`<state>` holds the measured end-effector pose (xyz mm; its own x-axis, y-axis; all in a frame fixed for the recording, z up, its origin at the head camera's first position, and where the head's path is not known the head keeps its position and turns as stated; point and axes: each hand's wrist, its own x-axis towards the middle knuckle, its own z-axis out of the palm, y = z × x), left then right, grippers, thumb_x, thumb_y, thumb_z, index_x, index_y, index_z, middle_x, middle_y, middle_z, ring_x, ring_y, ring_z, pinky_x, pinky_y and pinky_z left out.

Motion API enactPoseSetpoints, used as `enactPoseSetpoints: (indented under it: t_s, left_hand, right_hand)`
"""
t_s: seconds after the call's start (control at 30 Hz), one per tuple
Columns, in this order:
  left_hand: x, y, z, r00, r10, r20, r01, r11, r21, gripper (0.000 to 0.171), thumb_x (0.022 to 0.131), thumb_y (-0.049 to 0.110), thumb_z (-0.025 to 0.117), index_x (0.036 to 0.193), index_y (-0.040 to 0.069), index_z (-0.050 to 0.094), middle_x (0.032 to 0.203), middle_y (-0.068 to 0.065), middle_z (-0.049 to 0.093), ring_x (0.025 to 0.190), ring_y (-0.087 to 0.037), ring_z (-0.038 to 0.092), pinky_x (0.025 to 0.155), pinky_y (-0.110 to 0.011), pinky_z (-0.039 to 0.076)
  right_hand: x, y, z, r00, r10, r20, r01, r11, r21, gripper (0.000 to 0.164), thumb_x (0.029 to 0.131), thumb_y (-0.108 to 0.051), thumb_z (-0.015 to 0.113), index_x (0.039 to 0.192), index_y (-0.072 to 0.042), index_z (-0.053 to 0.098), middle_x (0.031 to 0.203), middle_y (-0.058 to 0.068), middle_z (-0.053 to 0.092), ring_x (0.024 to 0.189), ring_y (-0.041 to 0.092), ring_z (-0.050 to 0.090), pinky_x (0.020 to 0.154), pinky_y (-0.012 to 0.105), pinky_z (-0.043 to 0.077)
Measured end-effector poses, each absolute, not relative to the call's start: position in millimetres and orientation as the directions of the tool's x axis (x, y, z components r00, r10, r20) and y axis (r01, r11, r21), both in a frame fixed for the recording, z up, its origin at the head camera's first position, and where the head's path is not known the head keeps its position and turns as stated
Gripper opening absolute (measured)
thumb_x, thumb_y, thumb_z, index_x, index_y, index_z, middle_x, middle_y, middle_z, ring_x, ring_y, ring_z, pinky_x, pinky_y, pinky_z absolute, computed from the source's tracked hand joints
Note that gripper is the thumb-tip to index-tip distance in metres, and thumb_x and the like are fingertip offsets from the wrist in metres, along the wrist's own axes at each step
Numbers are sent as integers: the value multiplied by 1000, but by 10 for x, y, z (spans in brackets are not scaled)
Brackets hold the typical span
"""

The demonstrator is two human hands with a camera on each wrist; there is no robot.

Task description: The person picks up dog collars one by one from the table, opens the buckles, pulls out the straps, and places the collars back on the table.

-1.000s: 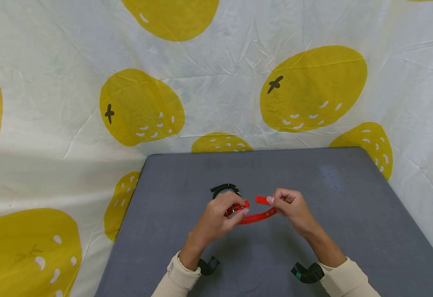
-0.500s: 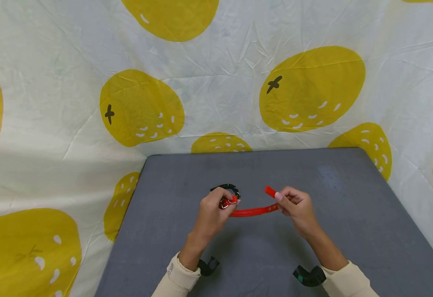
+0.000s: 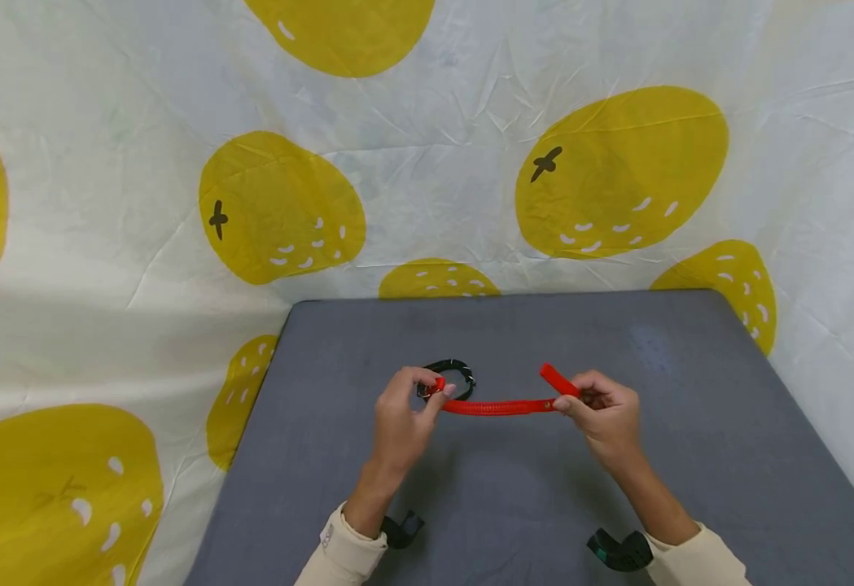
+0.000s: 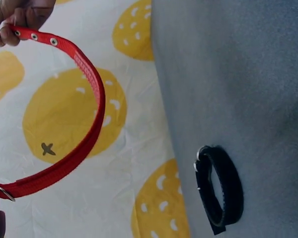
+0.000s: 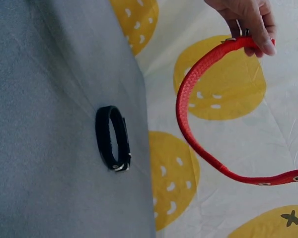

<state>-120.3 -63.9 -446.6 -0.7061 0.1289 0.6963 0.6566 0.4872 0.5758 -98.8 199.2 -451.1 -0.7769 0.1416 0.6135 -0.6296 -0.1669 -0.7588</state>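
Observation:
A red collar (image 3: 500, 408) with metal eyelets and a buckle is stretched between my two hands, above the table. My left hand (image 3: 400, 423) pinches its buckle end; a metal ring shows beside the fingers in the left wrist view. Near the eyelets, my right hand (image 3: 608, 417) grips the other end, whose free tip sticks up past the thumb. Seen from the right wrist, the red strap bows in a wide curve. Behind my left hand, a black collar (image 5: 104, 139) with metal fittings lies looped on the table.
The table (image 3: 544, 334) has a dark grey cloth surface. A white sheet (image 3: 434, 203) printed with yellow fruit hangs behind it and along its sides. Dark wrist devices sit at both cuffs.
My hands have moved apart, the left going left and the right going right. Between them the red collar is drawn straighter. The black collar stays in place.

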Motion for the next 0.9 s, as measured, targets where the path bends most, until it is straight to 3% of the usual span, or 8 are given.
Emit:
enactPoseSetpoints:
  t_s: [0.13,0.33,0.47,0.6,0.7,0.9]
  left_hand:
    - [-1183,-661,-4427,-623,169,764,720,505,476,25,75,12,80,88,8,59,88,-2,64,74,-12,56,66,-23,48]
    - [-1109,-641,-4278,-390,284,876,834,512,205,24,71,8,82,86,7,63,89,-3,66,76,-14,61,67,-27,47]
    - [-1052,-612,-4192,-316,295,902,863,484,144,19,76,9,79,85,6,63,90,-3,66,76,-15,61,66,-26,47]
    - [-1016,-616,-4163,-302,227,926,874,454,174,14,84,12,71,82,3,61,92,-9,66,75,-18,61,63,-24,48]
    - [-1010,-642,-4172,-325,141,935,859,457,230,16,83,12,72,79,2,59,92,-13,63,75,-22,57,63,-24,46]
    - [-1024,-822,-4225,-491,-1,871,755,499,425,17,77,7,78,82,5,61,81,-6,59,71,-19,53,68,-23,44]
  right_hand:
    - [-930,2019,-4461,-751,176,636,-659,-136,-740,16,71,3,78,74,8,63,64,2,59,46,7,43,36,24,30]
    - [-834,2052,-4376,-691,237,683,-709,-36,-704,20,69,3,80,70,11,62,61,2,60,42,5,43,35,22,30]
    - [-819,2113,-4409,-670,260,695,-719,3,-695,19,69,6,79,69,13,61,61,4,64,41,6,45,36,19,34]
    - [-804,2208,-4445,-666,253,702,-720,29,-693,18,70,11,76,74,17,60,65,7,68,43,8,52,38,16,37]
    - [-780,2285,-4455,-678,242,694,-710,28,-704,19,69,17,74,81,20,58,68,10,69,45,9,55,38,17,38]
    - [-743,2390,-4443,-701,259,665,-658,124,-742,13,75,20,66,85,21,58,69,17,68,42,9,54,40,17,41]
